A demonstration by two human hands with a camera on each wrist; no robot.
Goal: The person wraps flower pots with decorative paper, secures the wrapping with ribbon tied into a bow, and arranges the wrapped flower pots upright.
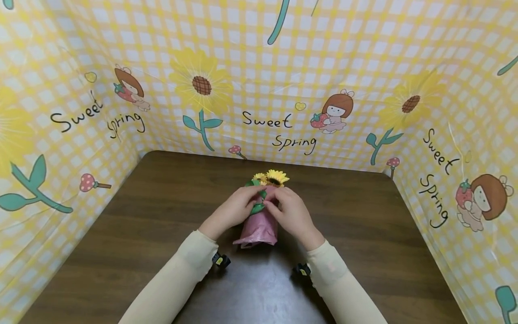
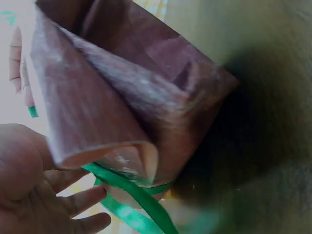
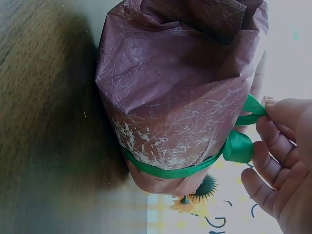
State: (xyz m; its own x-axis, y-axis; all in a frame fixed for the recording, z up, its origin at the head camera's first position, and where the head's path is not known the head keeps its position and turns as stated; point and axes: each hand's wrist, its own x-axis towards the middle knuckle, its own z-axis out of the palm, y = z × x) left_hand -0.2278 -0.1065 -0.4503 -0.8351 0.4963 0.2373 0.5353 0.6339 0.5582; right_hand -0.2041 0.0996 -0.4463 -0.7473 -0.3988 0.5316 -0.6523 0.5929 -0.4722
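Observation:
A bouquet wrapped in mauve paper (image 1: 259,227) lies on the table, yellow sunflowers (image 1: 275,177) at its far end and the paper's gathered end nearest me. Around the wrap runs a green ribbon (image 3: 170,171), with a loop and loose tails on the upper side. My right hand (image 1: 293,211) pinches a piece of that ribbon between thumb and forefinger. From the other side, my left hand (image 1: 234,209) holds the ribbon near the same spot. In the left wrist view, paper hides its thumb and forefinger tips, while the other fingers extend beside a ribbon tail (image 2: 141,195).
The dark wooden table (image 1: 344,216) surrounds the bouquet. A yellow checked cloth (image 1: 251,81) with printed flowers and figures rises along the back and both sides. Small black wrist cameras (image 1: 221,260) hang under both sleeves, close to the tabletop.

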